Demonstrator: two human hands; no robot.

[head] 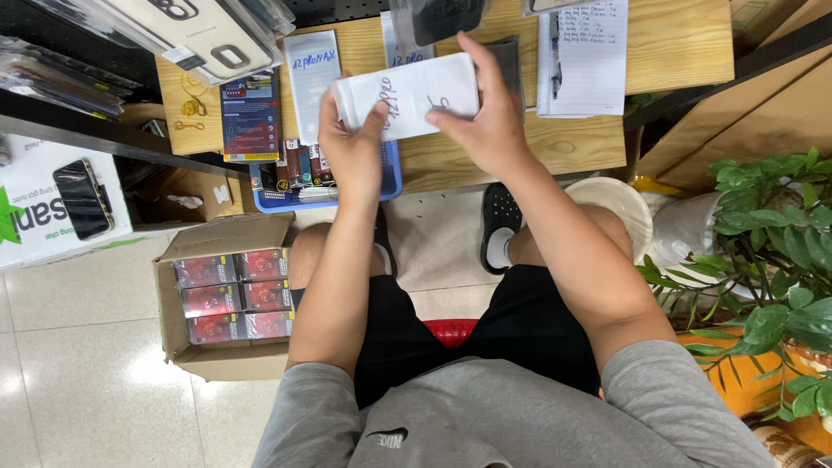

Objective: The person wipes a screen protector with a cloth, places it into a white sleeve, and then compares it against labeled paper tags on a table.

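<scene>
Position: the white packet [407, 94] is held in the air above the wooden tabletop [555, 143], at the far centre of the view, between both hands. It does not rest on the tabletop.

Orientation: its long axis runs left to right across the scene, tilted slightly so that the right end sits a little farther than the left.

Left hand [351, 147]: grips the left end of the packet from below, thumb on the near face, fingers curled behind. Closed on it.

Right hand [485, 117]: lies over the right end from above, fingers spread along the far edge, thumb pinching the near edge. Also closed on it. Neither hand is nearer than the other; each has one end.

Appearance: flat, oblong, white paper or thin plastic, with dark handwritten marking across the face. It looks thin and light, with a slight bow between the two grips.

Surroundings: a similar white packet [312, 74] lies flat on the tabletop just left of the held one. A blue tray [392, 178] with small boxes sits just below the left hand. A lined notepad [589, 56] lies to the right. On the floor to the left, an open cardboard box [178, 325] holds red packages
</scene>
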